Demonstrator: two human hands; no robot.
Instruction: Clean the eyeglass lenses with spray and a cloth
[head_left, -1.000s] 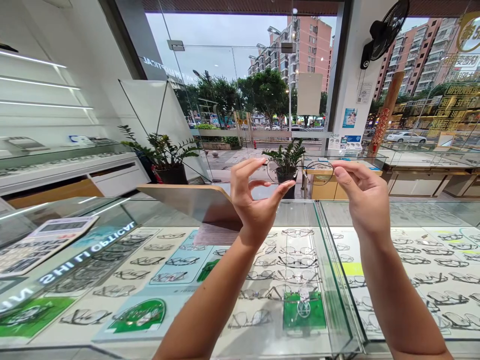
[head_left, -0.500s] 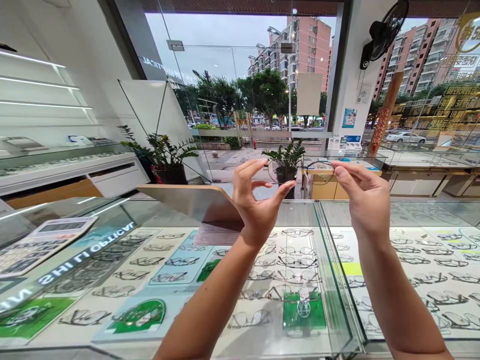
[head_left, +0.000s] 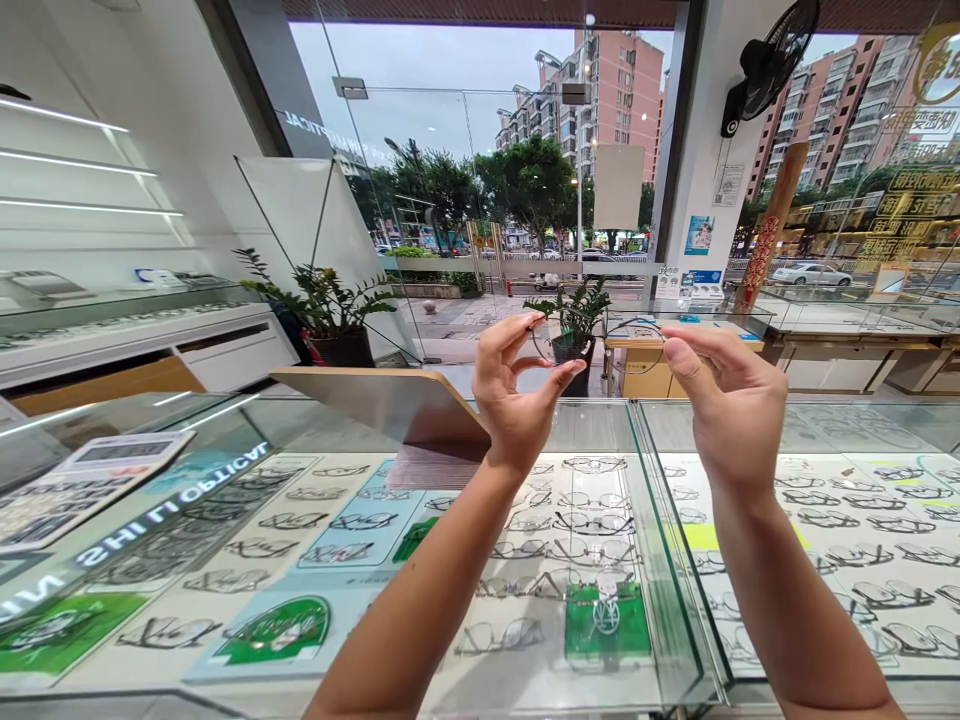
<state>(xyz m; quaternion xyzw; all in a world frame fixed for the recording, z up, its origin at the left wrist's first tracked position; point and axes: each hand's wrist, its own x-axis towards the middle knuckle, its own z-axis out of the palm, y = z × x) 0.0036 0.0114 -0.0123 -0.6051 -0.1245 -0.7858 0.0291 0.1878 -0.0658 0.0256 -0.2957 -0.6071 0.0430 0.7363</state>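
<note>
I hold a pair of thin black wire-rimmed glasses (head_left: 600, 345) up at chest height above the glass counter. My left hand (head_left: 514, 400) pinches the left rim between fingertips and thumb. My right hand (head_left: 727, 400) grips the right end of the frame. The lenses face away from me, with a potted plant (head_left: 574, 315) showing through them. Both forearms reach up from the bottom edge of the view.
Glass display cases (head_left: 660, 540) below hold several rows of spectacle frames. A calculator (head_left: 82, 480) lies on the counter at left. A tilted mirror stand (head_left: 390, 400) sits behind my left hand. Another plant (head_left: 326, 310), a wall fan (head_left: 769, 65) and street windows lie beyond.
Both hands have drawn slightly closer together and risen a little, with the left fingers closing tighter on the rim. The glasses stay held between them.
</note>
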